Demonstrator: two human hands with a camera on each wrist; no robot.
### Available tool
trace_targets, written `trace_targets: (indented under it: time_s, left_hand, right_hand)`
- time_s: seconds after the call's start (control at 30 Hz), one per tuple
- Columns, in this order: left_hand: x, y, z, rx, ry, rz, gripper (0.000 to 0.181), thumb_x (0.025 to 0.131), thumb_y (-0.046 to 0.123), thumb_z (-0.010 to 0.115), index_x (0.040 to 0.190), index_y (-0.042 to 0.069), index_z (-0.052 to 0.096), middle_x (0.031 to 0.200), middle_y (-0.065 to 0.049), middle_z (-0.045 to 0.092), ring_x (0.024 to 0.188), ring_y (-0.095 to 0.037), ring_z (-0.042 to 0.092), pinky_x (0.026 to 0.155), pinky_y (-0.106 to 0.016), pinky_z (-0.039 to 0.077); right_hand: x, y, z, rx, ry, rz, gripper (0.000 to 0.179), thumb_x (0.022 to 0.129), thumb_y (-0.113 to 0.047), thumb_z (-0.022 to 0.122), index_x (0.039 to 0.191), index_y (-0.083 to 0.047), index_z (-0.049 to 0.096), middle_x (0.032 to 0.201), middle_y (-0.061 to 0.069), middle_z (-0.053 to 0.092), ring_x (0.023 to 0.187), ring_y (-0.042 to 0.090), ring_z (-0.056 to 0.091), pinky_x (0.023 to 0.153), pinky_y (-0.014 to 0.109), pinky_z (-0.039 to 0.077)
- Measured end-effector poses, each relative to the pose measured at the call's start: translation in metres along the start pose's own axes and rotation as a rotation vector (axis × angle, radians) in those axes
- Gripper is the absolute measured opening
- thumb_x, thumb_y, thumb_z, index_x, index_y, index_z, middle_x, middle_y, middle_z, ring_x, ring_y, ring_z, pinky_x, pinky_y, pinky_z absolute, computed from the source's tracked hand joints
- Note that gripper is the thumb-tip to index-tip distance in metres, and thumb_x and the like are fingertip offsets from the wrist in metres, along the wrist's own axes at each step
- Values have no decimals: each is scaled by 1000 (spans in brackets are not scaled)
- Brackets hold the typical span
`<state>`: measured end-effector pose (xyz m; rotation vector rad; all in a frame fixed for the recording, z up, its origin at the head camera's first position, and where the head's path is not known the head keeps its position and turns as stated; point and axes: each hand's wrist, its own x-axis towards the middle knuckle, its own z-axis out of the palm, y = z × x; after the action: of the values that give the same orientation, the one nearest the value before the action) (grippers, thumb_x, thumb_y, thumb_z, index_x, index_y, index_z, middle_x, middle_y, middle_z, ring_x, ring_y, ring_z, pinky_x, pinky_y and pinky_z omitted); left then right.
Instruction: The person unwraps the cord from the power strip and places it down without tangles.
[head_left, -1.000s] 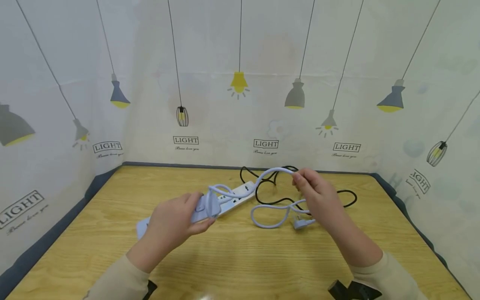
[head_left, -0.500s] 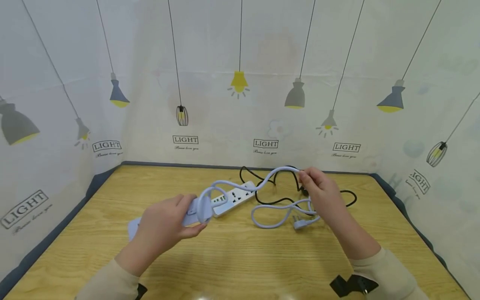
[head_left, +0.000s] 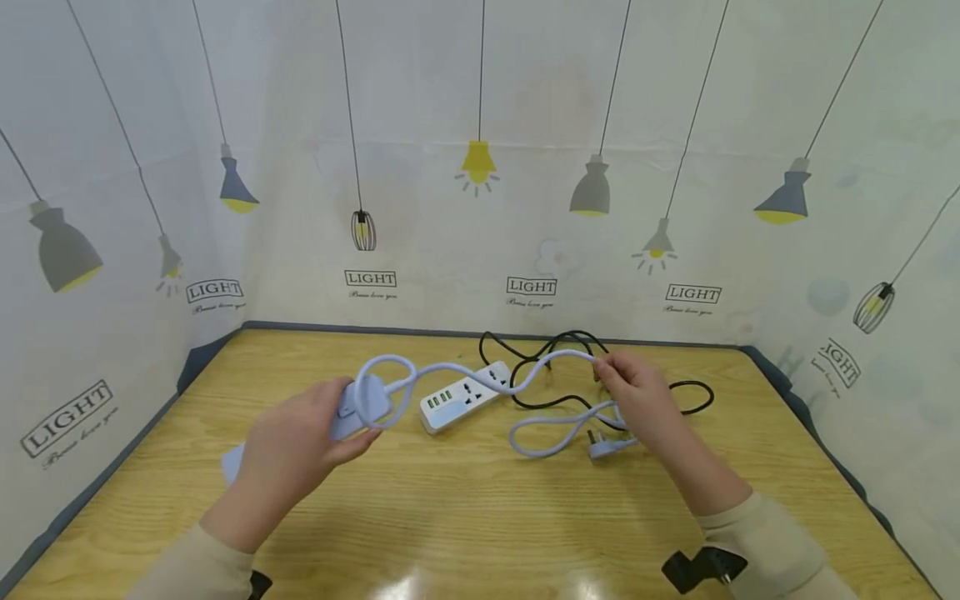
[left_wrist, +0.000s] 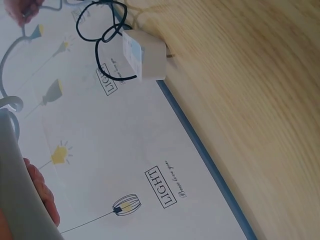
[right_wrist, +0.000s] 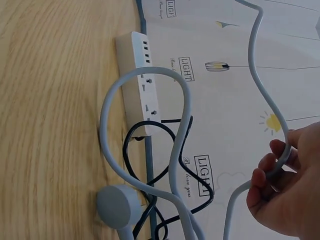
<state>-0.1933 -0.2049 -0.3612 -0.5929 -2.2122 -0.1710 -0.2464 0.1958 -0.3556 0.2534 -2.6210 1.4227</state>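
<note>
My left hand (head_left: pixel 292 442) grips a pale bluish-white power strip (head_left: pixel 347 414), tilted, with its far end pointing to the back right. From that end its white cord (head_left: pixel 442 367) makes a loop and runs across to my right hand (head_left: pixel 637 408). There the fingers (right_wrist: pixel 267 165) pinch the cord, as the right wrist view shows. More of this cord lies looped below the right hand, ending in a white plug (head_left: pixel 606 448) with its prongs pointing away. In the left wrist view the held strip (left_wrist: pixel 22 185) fills the lower left, with fingertips (left_wrist: pixel 42 192) along its edge.
A second white power strip (head_left: pixel 465 396) with sockets and USB ports lies mid-table behind the held cord. Its black cord (head_left: pixel 540 406) tangles beside and under the white one. The wooden table (head_left: pixel 480 517) ends at a wall sheet (head_left: pixel 450 250) printed with lamps.
My left hand has drawn the held power strip leftward and nearer to me, uncovering the strip on the table. The cord between the hands has stretched out. My right hand has dipped slightly, still pinching it.
</note>
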Motion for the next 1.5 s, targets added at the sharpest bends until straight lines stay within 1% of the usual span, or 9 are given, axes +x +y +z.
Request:
trace_targets:
  time_s: [0.17, 0.33, 0.53, 0.9, 1.1, 1.13, 1.33, 1.37, 1.5]
  left_hand:
    - [-3, -5, -1, 16, -8, -26, 80, 92, 71, 28, 102, -2, 60, 68, -9, 61, 45, -20, 51, 36, -34, 38]
    - [-4, -9, -3, 25, -13, -54, 81, 93, 72, 27, 103, -2, 59, 69, -12, 62, 45, -22, 52, 35, -36, 39]
    - [-3, -11, -5, 22, -27, -89, 83, 92, 73, 25, 104, -1, 59, 71, -11, 62, 45, -20, 51, 34, -34, 37]
    - [0, -8, -6, -24, -55, -115, 81, 91, 74, 32, 109, -1, 59, 75, -9, 63, 49, -18, 53, 37, -32, 39]
    - [3, -4, -5, -40, -53, -103, 79, 92, 72, 36, 110, -1, 59, 77, -9, 64, 51, -18, 55, 39, -33, 40]
    - [4, -4, -5, -42, -58, -106, 77, 91, 71, 40, 111, -1, 59, 77, -9, 64, 51, -18, 55, 39, -33, 41]
    - [8, 2, 0, -62, -48, -96, 75, 91, 70, 41, 109, -1, 59, 76, -8, 62, 52, -18, 54, 40, -34, 42]
    - [10, 3, 2, -65, -43, -91, 77, 92, 71, 37, 109, -1, 59, 75, -8, 61, 53, -18, 54, 40, -33, 42]
    - [15, 8, 5, -75, -47, -83, 76, 92, 70, 40, 110, -1, 59, 77, -8, 62, 54, -18, 55, 41, -34, 44]
  right_hand:
    - [1, 8, 10, -36, -67, 8, 31, 103, -33, 49, 95, -6, 61, 81, 9, 55, 68, 24, 45, 59, 34, 40]
    - [0, 11, 21, -46, -145, 23, 27, 104, -27, 49, 101, -5, 64, 90, 6, 62, 84, 29, 57, 69, 37, 48]
    - [-4, 10, 32, -98, -190, 41, 32, 103, -33, 48, 109, -8, 67, 103, 6, 66, 96, 29, 61, 73, 36, 50]
    - [-9, 6, 30, -208, -185, 2, 38, 102, -37, 50, 121, -9, 67, 118, 9, 61, 98, 24, 58, 77, 41, 48]
    - [-13, 3, 26, -201, -181, -24, 51, 101, -37, 52, 143, -8, 47, 132, 11, 51, 99, 24, 58, 71, 36, 50]
    - [-14, 1, 25, -201, -167, -45, 52, 101, -35, 53, 144, -8, 46, 131, 12, 50, 96, 24, 57, 69, 35, 50]
    - [-22, -18, 24, -205, -91, -150, 47, 99, -27, 59, 140, -7, 48, 124, 9, 50, 86, 18, 55, 63, 32, 49]
    - [-24, -22, 24, -203, -91, -158, 46, 99, -26, 59, 140, -7, 48, 125, 8, 50, 86, 18, 54, 63, 32, 49]
    - [-31, -38, 28, -180, -99, -197, 42, 98, -24, 59, 137, -9, 51, 127, 7, 50, 87, 16, 55, 64, 31, 48]
